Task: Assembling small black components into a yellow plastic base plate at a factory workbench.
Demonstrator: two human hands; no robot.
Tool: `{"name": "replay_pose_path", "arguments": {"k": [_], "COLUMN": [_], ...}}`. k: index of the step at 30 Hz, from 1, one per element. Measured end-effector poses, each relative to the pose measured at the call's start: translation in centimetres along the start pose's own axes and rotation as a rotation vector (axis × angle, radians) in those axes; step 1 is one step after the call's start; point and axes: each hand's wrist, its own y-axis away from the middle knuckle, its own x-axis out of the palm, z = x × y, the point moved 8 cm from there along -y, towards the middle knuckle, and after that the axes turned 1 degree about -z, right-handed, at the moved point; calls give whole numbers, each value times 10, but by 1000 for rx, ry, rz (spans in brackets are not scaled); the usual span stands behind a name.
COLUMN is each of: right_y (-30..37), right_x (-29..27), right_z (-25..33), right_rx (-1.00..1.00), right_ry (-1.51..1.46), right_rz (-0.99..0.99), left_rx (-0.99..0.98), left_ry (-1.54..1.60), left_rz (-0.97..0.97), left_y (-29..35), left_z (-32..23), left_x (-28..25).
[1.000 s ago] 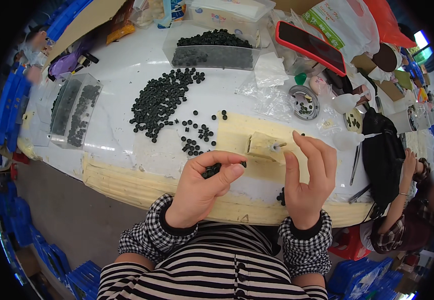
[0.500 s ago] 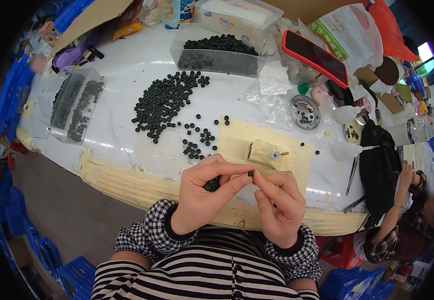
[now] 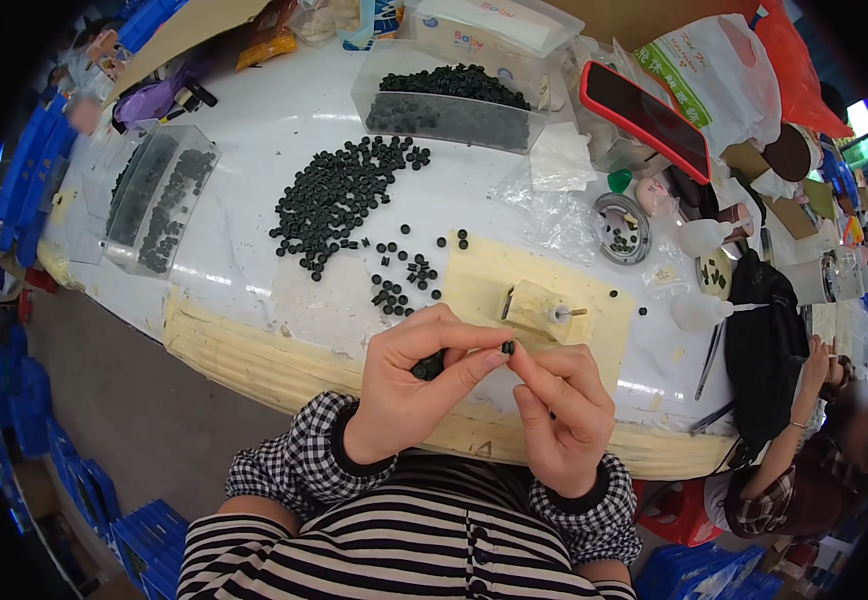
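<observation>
My left hand pinches a small round black grooved part between thumb and index finger, above the near table edge. More black parts are tucked in the curl of its other fingers. My right hand meets it from the right, its index fingertip against the same part. The other right fingers are curled, with a small dark spot near the thumb that I cannot make out. Just beyond the hands, a yellowish block with a thin pin sticking out sits on a cream sheet.
A heap of black parts lies mid-table, with strays nearer me. Clear bins of parts stand at the back and left. To the right are a red-cased phone, white squeeze bottles, tweezers and a black bag. Another person's arm shows far right.
The view has shifted a little, so the table things appear slightly farther right. Both hands keep nearly the same pose, fingertips still together at the small black part.
</observation>
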Motion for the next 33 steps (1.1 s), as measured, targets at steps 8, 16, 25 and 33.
{"name": "replay_pose_path", "arguments": {"k": [8,16,25,33], "right_y": [2,0,0,0], "right_x": [1,0,0,0], "right_z": [-1,0,2,1], "right_rx": [18,-9,-45,-40], "right_ry": [-22,-13,40,24], "right_rz": [26,30,26,27], "left_rx": [49,35,14,44], "left_ry": [-37,-39,-46,-75], "left_rz": [14,55,89,94], "left_y": [0,-2,-3,-3], "left_z": [-5,-5,-4,-7], "left_x": [0,-1,-2,-2]}}
